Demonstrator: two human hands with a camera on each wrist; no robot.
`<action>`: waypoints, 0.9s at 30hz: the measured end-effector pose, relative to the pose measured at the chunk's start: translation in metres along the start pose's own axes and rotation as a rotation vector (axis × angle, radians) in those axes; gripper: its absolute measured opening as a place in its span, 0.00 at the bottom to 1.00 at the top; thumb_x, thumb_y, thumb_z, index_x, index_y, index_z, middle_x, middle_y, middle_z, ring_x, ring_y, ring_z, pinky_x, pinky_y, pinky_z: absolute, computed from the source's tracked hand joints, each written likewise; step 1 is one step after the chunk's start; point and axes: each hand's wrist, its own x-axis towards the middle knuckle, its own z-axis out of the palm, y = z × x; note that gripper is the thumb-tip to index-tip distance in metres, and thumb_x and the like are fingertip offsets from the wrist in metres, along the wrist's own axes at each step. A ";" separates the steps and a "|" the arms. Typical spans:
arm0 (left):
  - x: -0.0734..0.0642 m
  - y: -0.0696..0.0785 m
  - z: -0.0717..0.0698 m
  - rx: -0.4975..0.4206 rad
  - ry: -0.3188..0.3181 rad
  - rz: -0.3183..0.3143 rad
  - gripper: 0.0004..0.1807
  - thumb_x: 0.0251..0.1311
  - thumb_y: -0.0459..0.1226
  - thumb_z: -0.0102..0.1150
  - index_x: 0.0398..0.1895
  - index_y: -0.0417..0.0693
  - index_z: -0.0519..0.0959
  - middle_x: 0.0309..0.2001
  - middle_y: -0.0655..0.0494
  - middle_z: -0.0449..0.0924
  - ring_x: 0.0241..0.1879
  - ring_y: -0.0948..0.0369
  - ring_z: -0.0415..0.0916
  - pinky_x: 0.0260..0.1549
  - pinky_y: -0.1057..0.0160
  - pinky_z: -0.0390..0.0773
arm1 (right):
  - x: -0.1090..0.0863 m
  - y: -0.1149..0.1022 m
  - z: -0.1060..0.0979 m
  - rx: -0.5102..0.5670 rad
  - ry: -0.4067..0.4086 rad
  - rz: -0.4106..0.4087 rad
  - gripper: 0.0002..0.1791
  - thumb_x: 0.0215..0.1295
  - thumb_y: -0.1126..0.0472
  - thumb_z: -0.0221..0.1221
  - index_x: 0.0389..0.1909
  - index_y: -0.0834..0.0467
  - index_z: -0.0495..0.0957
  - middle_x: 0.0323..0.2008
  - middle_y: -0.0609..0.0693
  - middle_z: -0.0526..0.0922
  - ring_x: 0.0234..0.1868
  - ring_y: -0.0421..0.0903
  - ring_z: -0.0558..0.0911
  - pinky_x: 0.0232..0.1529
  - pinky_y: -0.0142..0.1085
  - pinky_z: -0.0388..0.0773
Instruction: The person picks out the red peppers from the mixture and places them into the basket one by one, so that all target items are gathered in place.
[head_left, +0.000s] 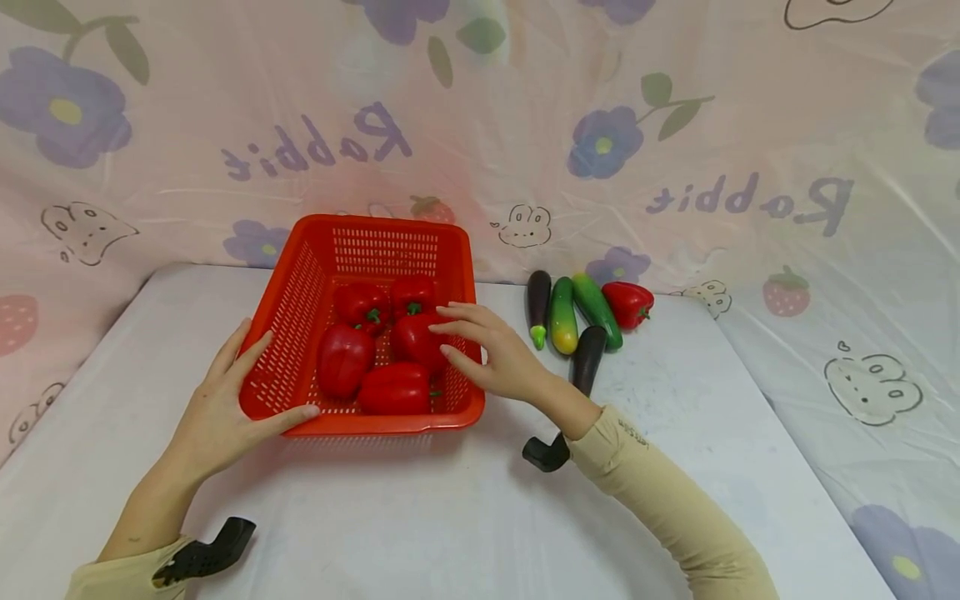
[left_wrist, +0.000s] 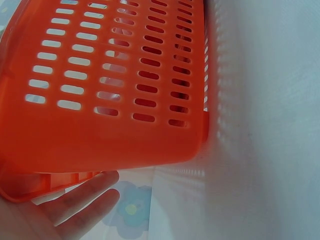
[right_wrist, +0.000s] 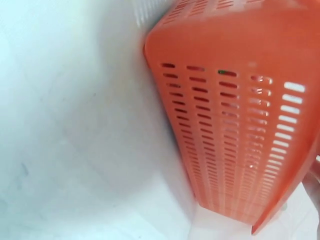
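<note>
A red plastic basket with slotted walls holds several red bell peppers. At its left front corner is my left hand, fingers spread straight along the left rim and thumb lying across the front rim. The left wrist view shows two of those fingers extended beside the rim. My right hand reaches over the right rim, its loosely bent fingers spread apart at the right-hand pepper. Most of the right hand lies outside the right wrist view, behind the basket wall.
Right of the basket lie an eggplant, two green zucchini, another red pepper and a second dark eggplant, partly hidden by the right forearm. A printed curtain hangs behind the white table.
</note>
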 end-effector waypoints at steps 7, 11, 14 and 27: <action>0.001 -0.001 0.001 -0.001 -0.004 -0.001 0.59 0.43 0.53 0.73 0.76 0.45 0.50 0.78 0.50 0.34 0.70 0.33 0.46 0.50 0.23 0.58 | -0.003 0.005 -0.004 -0.005 0.043 0.025 0.16 0.63 0.64 0.59 0.52 0.60 0.80 0.60 0.57 0.76 0.65 0.54 0.70 0.66 0.45 0.68; 0.000 -0.002 0.001 0.003 -0.003 -0.004 0.59 0.43 0.53 0.73 0.76 0.45 0.50 0.78 0.50 0.35 0.70 0.33 0.47 0.49 0.23 0.58 | -0.005 0.009 -0.006 0.002 0.049 0.030 0.17 0.63 0.64 0.59 0.52 0.60 0.80 0.59 0.56 0.76 0.65 0.51 0.70 0.66 0.45 0.69; 0.000 -0.002 0.001 0.004 -0.005 -0.005 0.59 0.43 0.53 0.73 0.76 0.45 0.50 0.78 0.50 0.35 0.70 0.33 0.47 0.49 0.22 0.58 | -0.007 0.012 -0.008 -0.005 0.064 0.026 0.16 0.63 0.65 0.59 0.52 0.61 0.80 0.58 0.58 0.76 0.64 0.50 0.71 0.65 0.45 0.69; 0.000 -0.001 0.000 0.006 0.000 -0.004 0.59 0.43 0.53 0.73 0.75 0.44 0.50 0.77 0.49 0.35 0.69 0.32 0.47 0.49 0.23 0.59 | -0.016 0.020 -0.020 -0.086 0.098 0.060 0.16 0.63 0.64 0.60 0.51 0.59 0.81 0.58 0.58 0.77 0.63 0.50 0.72 0.64 0.47 0.70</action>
